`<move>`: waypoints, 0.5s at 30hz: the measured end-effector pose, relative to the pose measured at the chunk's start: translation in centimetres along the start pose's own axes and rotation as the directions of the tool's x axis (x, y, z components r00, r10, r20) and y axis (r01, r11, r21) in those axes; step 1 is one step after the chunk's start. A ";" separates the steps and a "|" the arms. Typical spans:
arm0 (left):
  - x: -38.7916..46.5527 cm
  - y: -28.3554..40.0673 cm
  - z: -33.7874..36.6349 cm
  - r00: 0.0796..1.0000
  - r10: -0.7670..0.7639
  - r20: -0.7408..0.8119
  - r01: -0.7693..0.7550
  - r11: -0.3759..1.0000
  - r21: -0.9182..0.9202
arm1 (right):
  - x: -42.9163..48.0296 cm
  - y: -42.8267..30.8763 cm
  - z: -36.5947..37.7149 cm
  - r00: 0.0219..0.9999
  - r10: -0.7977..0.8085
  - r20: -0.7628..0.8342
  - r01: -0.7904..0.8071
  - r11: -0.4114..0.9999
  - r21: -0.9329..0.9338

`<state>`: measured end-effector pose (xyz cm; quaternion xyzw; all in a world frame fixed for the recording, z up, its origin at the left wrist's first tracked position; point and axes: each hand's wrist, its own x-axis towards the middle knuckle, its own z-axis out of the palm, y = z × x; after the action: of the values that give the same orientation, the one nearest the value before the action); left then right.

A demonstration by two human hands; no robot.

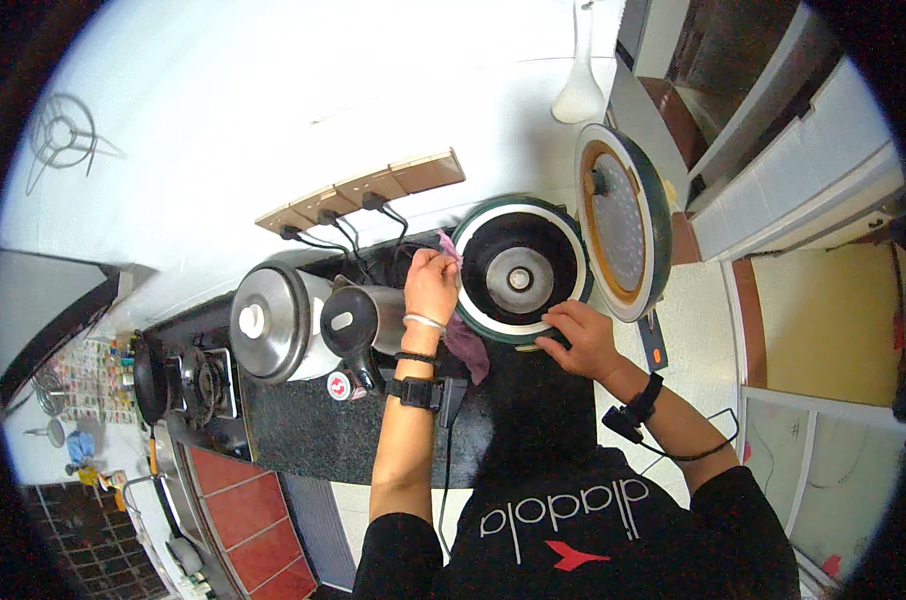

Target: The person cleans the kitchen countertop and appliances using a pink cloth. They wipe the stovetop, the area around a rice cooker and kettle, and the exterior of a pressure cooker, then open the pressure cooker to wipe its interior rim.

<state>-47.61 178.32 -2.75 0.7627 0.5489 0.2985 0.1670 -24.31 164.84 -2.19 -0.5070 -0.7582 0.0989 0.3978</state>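
Before me stands a rice cooker (486, 328) with a dark green body and white rim. Its inner pot is out, so the round metal heating plate (502, 280) shows at the bottom. The hinged lid (619, 217) stands raised on the right, its brownish seal ring facing the cooker. At the left side of the rim, my left hand (432, 283) pinches a purple cloth (466, 351), part of which hangs down beside the cooker. With fingertips over the near right rim and the thumb outside it, my right hand (584, 341) steadies the cooker.
Left of the cooker are an electric kettle (389, 319), a small round container (340, 386) and a second metal-lidded cooker (273, 319). Black cords run from a wall socket strip (359, 191). A gas stove (205, 382) lies farther left. A white rice paddle (579, 94) hangs above.
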 end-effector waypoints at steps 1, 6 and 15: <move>0.1 0.3 -0.2 0.999 0.038 0.003 -0.038 0.998 0.053 | 0.0 0.0 0.0 1.000 0.003 -0.008 -0.003 1.000 0.016; 0.8 1.8 -0.7 0.981 0.143 0.129 -0.175 0.944 0.280 | -0.2 0.3 -0.1 1.000 0.004 0.012 -0.004 0.999 0.041; 1.0 0.8 -0.1 1.000 -0.003 -0.027 0.009 0.981 0.196 | -0.4 0.6 0.0 1.000 0.006 0.008 -0.007 0.996 0.092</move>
<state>-46.85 179.00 -1.92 0.7698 0.5801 0.2525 0.0847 -23.80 164.78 -2.75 -0.4902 -0.7528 0.1368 0.4175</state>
